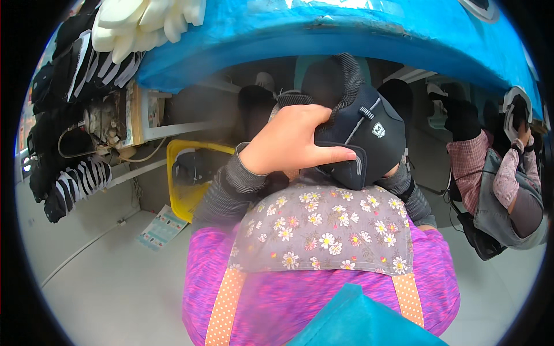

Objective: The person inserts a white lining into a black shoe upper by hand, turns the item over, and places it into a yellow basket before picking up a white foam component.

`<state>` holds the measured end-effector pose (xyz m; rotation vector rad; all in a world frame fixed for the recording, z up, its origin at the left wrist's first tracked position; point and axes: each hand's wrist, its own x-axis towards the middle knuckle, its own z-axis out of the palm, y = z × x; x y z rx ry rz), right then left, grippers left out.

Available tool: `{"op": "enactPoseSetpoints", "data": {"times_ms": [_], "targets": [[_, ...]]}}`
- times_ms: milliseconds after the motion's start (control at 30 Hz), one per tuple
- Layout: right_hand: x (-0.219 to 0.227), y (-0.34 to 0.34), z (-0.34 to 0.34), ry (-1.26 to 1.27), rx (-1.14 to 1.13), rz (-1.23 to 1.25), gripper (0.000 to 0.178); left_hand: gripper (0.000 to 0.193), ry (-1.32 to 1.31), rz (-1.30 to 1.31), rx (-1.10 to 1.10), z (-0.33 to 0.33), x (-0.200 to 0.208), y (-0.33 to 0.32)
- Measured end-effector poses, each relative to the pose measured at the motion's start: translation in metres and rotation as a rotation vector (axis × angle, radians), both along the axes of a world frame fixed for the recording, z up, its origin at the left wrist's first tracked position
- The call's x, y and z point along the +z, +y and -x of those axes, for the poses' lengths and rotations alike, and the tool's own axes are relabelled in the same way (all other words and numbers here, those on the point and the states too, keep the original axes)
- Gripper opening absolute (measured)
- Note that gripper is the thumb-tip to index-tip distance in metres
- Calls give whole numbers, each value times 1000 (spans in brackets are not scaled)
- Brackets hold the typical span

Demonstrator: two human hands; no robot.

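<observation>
A black and navy shoe upper [381,124] with a ribbed knit collar, a white shield badge and pale stripes is held up over my lap. My left hand [294,138] grips it from the left side. The thumb presses on the striped flap, while the other fingers curl out of sight near the collar. My right hand [395,170] reaches up behind the upper's right side. Only a sliver of its skin shows there, and its fingers are hidden. Both forearms wear grey striped sleeves.
Ahead runs a blue-covered bench [231,63]. White foam-like pieces [138,23] are piled at its left end, beside a rack of dark shoe parts [55,144]. A yellow basket [173,173] stands left of my lap. At right, a seated co-worker [496,179] handles a shoe.
</observation>
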<state>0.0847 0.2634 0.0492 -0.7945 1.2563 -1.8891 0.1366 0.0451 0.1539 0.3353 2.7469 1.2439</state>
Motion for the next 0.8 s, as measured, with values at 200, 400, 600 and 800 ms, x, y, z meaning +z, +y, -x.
{"op": "enactPoseSetpoints", "data": {"times_ms": [200, 400, 600, 800], "targets": [[1, 8, 2, 117, -27, -20, 59, 57, 46, -12, -3, -1, 6, 11], [2, 15, 2, 287, -49, -64, 59, 56, -243, -188, -161, -2, 8, 0], [-4, 17, 5, 451, -74, -101, 59, 62, -446, -218, -200, 1, 9, 0], [-19, 16, 5, 691, -98, -146, 59, 45, -658, -155, -470, 3, 0, -9]]}}
